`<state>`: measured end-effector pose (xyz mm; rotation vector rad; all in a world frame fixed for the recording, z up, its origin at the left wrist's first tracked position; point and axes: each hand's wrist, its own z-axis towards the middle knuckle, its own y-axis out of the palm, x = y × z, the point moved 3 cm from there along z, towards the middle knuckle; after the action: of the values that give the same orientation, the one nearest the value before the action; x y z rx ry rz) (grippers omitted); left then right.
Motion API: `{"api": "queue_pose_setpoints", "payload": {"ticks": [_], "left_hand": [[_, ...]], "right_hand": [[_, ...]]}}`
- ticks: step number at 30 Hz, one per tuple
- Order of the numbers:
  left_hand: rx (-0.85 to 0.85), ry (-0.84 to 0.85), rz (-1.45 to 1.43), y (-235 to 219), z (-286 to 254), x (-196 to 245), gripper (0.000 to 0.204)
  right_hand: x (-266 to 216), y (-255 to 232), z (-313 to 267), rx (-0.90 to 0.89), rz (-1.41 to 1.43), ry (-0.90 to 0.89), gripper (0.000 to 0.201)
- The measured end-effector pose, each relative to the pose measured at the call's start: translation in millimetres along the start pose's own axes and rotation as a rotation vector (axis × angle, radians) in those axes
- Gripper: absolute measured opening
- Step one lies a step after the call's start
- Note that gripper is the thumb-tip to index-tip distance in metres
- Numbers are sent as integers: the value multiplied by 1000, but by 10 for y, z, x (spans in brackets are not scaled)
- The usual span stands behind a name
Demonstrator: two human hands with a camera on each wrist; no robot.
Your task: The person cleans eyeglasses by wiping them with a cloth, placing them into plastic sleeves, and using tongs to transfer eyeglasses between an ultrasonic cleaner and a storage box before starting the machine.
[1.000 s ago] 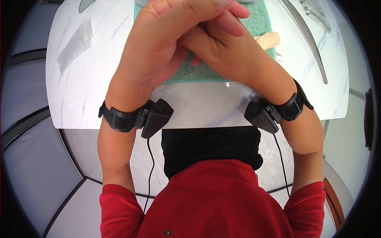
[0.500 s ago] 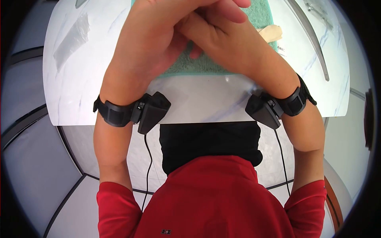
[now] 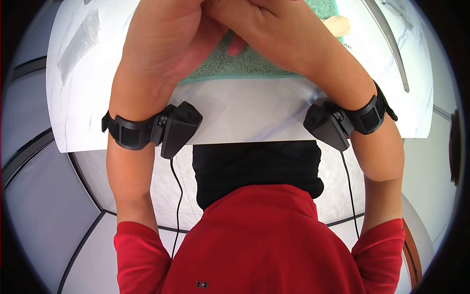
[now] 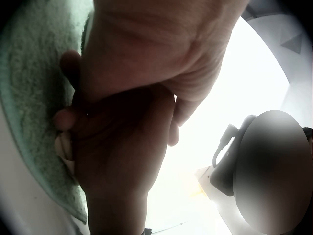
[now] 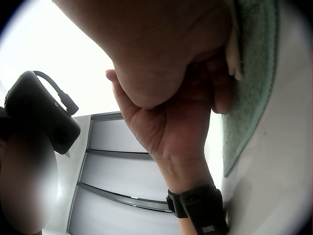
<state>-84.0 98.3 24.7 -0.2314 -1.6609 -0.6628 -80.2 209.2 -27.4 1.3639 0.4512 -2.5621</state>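
Table [image 3: 235, 112] bears a green towel [image 3: 250, 67] near its front edge; probably light, soft and floppy, best pinched at a corner. Over it, left hand [image 3: 164, 46] and right hand [image 3: 269, 34] touch; whether fingers grip, I cannot tell. A beige item [image 3: 339, 25] lies at the towel's right edge.

red top [image 3: 264, 240] (small dark logo [image 3: 201, 284]), black bottoms [image 3: 257, 169], black wrist straps [image 3: 131, 136]

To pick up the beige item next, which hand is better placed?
Probably the right hand: the beige item lies on its outer side, at the right edge of the green towel. The left hand is farther across; the hands overlap, so they'd likely separate first.
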Motion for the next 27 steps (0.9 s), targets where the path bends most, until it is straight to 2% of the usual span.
{"api": "queue_pose_setpoints", "payload": {"ticks": [5,7,9,13,16,19,21,23,25,27], "left_hand": [[-9,-14,-21,-6,17,-12,49],[-9,-12,-29,-20,14,-17,49],[-89,52,-57,-37,-2,-16,48],[-75,93,6,-60,35,-68,49],[-80,49,-42,-35,14,-43,50],[-59,111,15,-90,55,-139,50],[-125,115,-36,-96,65,-129,51],[-81,64,-12,-41,26,-43,51],[-36,13,11,-15,9,-10,52],[-21,16,23,-17,7,-7,53]], "right_hand": [[8,2,4,23,-9,-57,21],[18,-5,14,-8,-21,4,20],[15,7,18,-6,23,10,20],[-4,-4,34,-9,39,9,17],[0,0,32,2,52,-7,16],[-2,-2,27,-16,60,18,17],[-11,-2,30,-23,49,22,17],[-109,-9,30,-30,38,27,17],[-336,-26,25,-28,-141,73,17],[-79,-3,43,-31,-50,38,17]]}}
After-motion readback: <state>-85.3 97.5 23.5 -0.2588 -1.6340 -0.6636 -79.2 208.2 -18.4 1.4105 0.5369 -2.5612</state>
